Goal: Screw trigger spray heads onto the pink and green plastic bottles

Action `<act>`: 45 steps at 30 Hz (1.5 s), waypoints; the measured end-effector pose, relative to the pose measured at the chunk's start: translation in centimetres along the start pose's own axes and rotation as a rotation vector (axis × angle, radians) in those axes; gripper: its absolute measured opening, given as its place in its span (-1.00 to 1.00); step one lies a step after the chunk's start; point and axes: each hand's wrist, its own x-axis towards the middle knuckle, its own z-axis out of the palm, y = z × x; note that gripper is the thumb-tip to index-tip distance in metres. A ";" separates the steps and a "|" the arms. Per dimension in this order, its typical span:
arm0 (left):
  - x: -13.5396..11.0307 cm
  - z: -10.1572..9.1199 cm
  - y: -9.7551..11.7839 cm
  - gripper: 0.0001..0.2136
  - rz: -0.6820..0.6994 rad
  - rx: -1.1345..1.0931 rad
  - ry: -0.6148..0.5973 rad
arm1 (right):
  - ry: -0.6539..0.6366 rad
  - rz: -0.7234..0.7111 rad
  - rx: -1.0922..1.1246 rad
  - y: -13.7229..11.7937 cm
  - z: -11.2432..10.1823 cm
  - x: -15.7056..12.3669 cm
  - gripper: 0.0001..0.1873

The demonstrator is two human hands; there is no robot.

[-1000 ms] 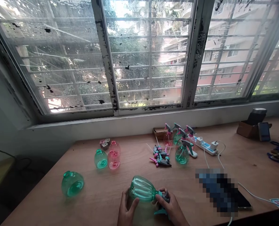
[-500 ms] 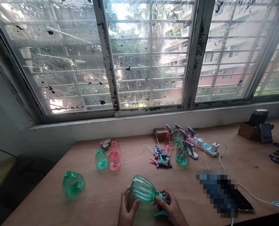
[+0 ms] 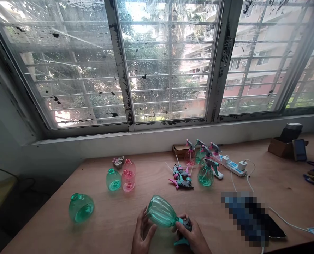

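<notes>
A clear green spray bottle (image 3: 162, 211) lies tilted in the air, its base up to the left and its neck down to the right. My right hand (image 3: 192, 231) is closed around the neck and the grey-and-teal spray head (image 3: 185, 223), whose teal trigger points down. At the base, my left hand (image 3: 143, 231) is cupped with thumb and fingers apart; its fingertips are close to the plastic, and whether they touch cannot be seen. Loose pink, teal and black spray heads (image 3: 182, 178) lie in a pile beyond the bottle.
To the left stand a tilted green bottle (image 3: 81, 208), another green bottle (image 3: 113, 180) and two pink bottles (image 3: 128, 180). Assembled spray bottles (image 3: 206, 174) stand by a white power strip (image 3: 233, 166). A phone (image 3: 276, 227) and cables lie at right.
My left thumb and palm have eased slightly away from the bottle's base. The bottle and my right hand have hardly moved.
</notes>
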 end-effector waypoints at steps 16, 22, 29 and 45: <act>0.1 -0.1 1.2 -0.51 -0.061 0.046 -0.045 | 0.037 0.008 -0.022 0.0 -0.1 0.1 -0.58; -0.1 -0.1 0.0 -0.46 -0.065 0.047 -0.102 | 0.036 -0.007 0.005 0.5 -0.3 0.2 -0.58; -0.7 0.5 0.2 -0.49 -0.078 0.017 0.029 | 0.037 -0.002 -0.027 0.7 -0.4 0.2 -0.57; -0.2 -0.6 -0.4 -0.51 -0.043 0.087 -0.149 | -0.013 0.000 -0.005 -1.3 0.3 -0.7 -0.60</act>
